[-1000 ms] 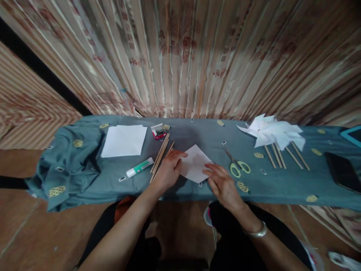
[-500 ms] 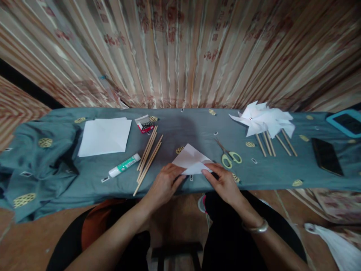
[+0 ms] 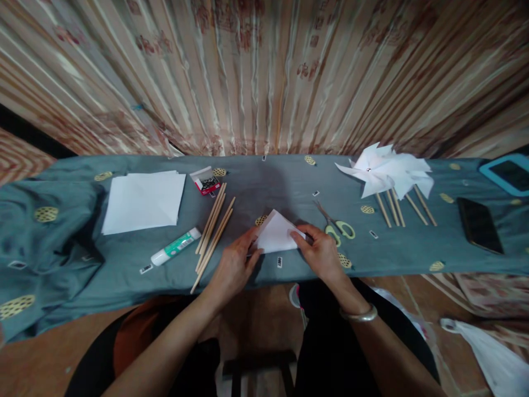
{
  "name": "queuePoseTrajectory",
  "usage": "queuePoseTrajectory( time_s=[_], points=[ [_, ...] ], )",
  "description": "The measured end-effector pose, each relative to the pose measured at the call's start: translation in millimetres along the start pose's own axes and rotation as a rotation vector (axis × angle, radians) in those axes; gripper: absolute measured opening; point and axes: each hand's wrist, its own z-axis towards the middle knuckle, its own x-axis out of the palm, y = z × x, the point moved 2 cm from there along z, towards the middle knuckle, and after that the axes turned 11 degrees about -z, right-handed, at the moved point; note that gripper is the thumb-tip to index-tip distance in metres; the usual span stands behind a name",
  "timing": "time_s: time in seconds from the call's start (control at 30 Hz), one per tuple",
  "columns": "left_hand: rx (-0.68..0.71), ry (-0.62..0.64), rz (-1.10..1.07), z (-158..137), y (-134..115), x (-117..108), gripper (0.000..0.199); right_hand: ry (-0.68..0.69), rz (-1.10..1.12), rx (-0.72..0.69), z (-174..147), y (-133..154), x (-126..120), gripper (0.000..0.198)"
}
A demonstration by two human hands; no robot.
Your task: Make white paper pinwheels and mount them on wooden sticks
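Note:
A sheet of white paper [image 3: 278, 232], folded into a triangle with its point away from me, is held just above the cloth near the table's front edge. My left hand [image 3: 237, 259] pinches its left corner between thumb and fingers. At the right corner my right hand [image 3: 320, 251] grips it, thumb on top and fingers behind. Right of the paper lie scissors [image 3: 339, 229] with pale green handles, close to my right fingers. Several wooden sticks [image 3: 212, 234] rest left of my left hand.
A glue stick [image 3: 176, 246], a stack of white paper [image 3: 142, 203] and an open red box of small metal pins [image 3: 205, 182] lie on the left. Paper pinwheels [image 3: 386, 170] on sticks, a dark phone [image 3: 479, 225] and a blue-framed device [image 3: 506, 175] are on the right. A curtain [image 3: 264, 77] hangs behind.
The paper's lower flap now lines up as a fuller triangle, lifted slightly. My right hand has turned and gripped nearer the paper's edge. The view has shifted a little.

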Motion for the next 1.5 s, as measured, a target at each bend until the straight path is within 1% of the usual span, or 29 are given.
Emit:
queuePoseTrajectory(
  time_s=[0.17,0.4,0.53,0.63,0.7,0.77,0.87,0.97,1.17,1.5],
  points=[
    [0.076,-0.024,0.062,-1.2,0.2,-2.8,0.041,-0.058,-0.036,-0.055,4.4,1.8,6.2,0.022],
    [0.214,-0.017,0.224,-3.8,-3.8,-5.9,0.023,-0.112,-0.098,-0.1,5.1,4.4,10.9,0.017],
    [0.259,-0.014,0.33,-4.8,-11.5,-4.7,0.025,-0.142,-0.143,-0.106,6.6,6.4,14.0,0.016],
    [0.33,0.022,0.389,-9.6,-18.2,6.0,0.03,-0.153,-0.151,-0.104,8.0,7.5,15.4,0.016],
    [0.418,0.084,0.415,-15.3,-20.3,18.6,0.033,-0.151,-0.158,-0.102,8.5,7.9,15.9,0.017],
    [0.449,0.127,0.433,-21.1,-19.1,31.1,0.035,-0.152,-0.173,-0.099,8.7,8.0,16.0,0.017],
    [0.404,0.185,0.431,-27.0,-15.6,42.7,0.044,-0.15,-0.18,-0.106,8.6,7.9,15.7,0.017],
    [0.354,0.222,0.41,-28.8,-15.4,43.9,0.051,-0.137,-0.181,-0.119,8.2,7.6,15.1,0.017],
    [0.327,0.241,0.386,-28.7,-17.3,41.0,0.056,-0.121,-0.221,-0.155,6.7,7.4,14.1,0.018],
    [0.32,0.249,0.401,-31.5,-16.1,42.1,0.06,-0.124,-0.209,-0.142,7.4,7.2,14.7,0.019]
  ],
)
